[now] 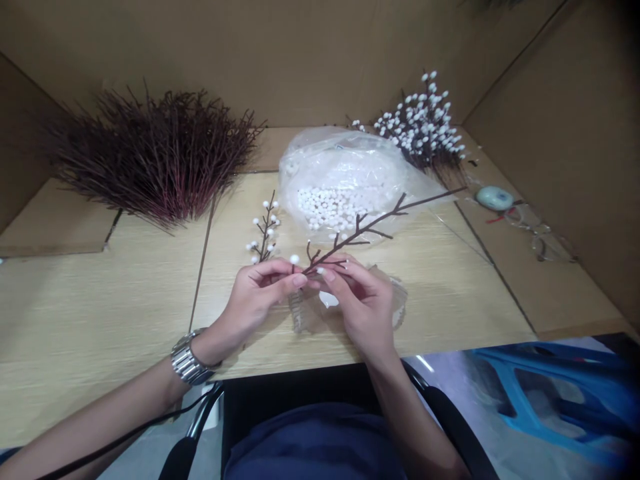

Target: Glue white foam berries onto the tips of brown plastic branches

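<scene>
Between my two hands, a brown artificial twig (358, 233) slants up to the right. My left hand (260, 290) pinches its lower part, where one white berry (295, 259) tops a short side stem. The fingers of my right hand (363, 300) are closed close by at the twig, with a small white bead (320, 271) at the fingertips. Under the hands lies a torn piece of cardboard (313, 313) with a white patch (329, 299) on it. Just beyond my left hand rests a twig with several white berries (266, 230).
A big bundle of bare brown twigs (165, 153) stands at the back left. A clear plastic bag (345, 160) of white beads lies at the centre back. Behind it on the right are berry-covered twigs (425, 127). A pale green oval object (494, 198) and glasses (543, 233) lie at right.
</scene>
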`<state>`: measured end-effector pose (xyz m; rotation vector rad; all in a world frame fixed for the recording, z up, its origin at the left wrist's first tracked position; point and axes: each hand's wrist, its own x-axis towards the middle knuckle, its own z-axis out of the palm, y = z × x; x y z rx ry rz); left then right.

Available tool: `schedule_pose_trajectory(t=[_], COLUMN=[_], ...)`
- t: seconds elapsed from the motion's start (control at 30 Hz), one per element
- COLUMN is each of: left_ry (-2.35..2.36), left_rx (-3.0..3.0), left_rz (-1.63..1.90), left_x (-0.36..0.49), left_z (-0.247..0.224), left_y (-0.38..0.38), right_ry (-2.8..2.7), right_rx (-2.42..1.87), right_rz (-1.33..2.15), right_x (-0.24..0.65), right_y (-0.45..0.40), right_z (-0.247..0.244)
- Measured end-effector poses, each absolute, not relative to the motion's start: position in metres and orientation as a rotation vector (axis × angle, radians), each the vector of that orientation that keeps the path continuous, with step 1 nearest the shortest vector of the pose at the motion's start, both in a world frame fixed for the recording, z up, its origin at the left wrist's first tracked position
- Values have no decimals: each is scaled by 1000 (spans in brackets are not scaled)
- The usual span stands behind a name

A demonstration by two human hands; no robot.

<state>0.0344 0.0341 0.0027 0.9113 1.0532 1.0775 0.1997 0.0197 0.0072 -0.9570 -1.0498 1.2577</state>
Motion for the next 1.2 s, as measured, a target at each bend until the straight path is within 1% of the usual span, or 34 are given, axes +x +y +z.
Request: schedule_pose_trajectory(t=[0.23, 0.6, 0.77, 0.83, 0.9, 1.03, 1.1, 1.2], left_ry=[1007, 1055, 1075, 1076, 1066, 1039, 1039, 1038], left_rx=[911, 912, 901, 894, 898, 905, 903, 913], left_rz=[1093, 1092, 1081, 1089, 1092, 1079, 1087, 1107], left_x=[35, 35, 35, 33, 31, 30, 30, 30], left_z=[3, 4, 6, 6, 5, 1, 2, 4], left_y=[34, 34, 34, 34, 34, 35, 36, 37], right_ry=[-1073, -1060, -1129, -1192, -1382, -2033, -2295, -2420], right_rx=[-960, -955, -1031, -1105, -1216, -1381, -1439, -1478], right_rz=[1247, 1262, 1242, 1133, 925, 510, 438, 422], right_x=[199, 198, 217, 235, 255, 273, 266, 246], right_y=[20, 20, 25, 35, 53, 102, 126, 154], right_z=[7, 7, 3, 4, 9, 28, 36, 39])
